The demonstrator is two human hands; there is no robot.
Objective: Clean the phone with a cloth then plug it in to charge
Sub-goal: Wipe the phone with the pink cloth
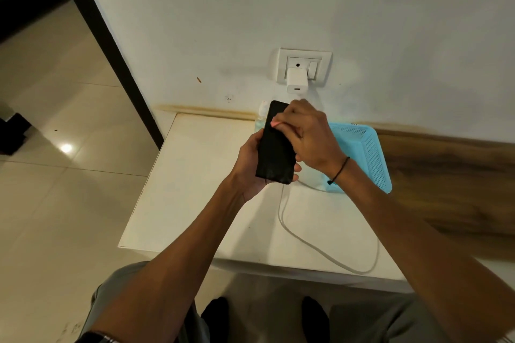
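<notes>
Black phone (274, 145): held upright-ish above the white table (195, 203), dark screen turned toward the camera, top end tipped away toward the wall.
Left hand (250, 164): wrapped around the phone's lower half from the left and from behind; the thumb is laid along the left edge and fingertips are seen past the right edge near the bottom corner.
Right hand (306, 139): placed over the phone's right side and upper screen, fingers bunched and closed on a small pink cloth (276, 122), which is pressed to the glass near the top; only a sliver of the cloth is shown between the fingers.
Wrist: a thin black band (338, 171) is worn on the right wrist.
Charger (296, 81): a white adapter is seated in the wall socket (303, 67), directly above the phone and apart from it.
Cable (303, 242): a white lead is looped across the table below the hands; whether it is joined to the phone cannot be told.
Basket (373, 153): a light blue perforated tray is set on the table against the wall, just behind and to the right of the right hand.
Pack: a pale packet (260, 120) is partly hidden behind the phone's top.
</notes>
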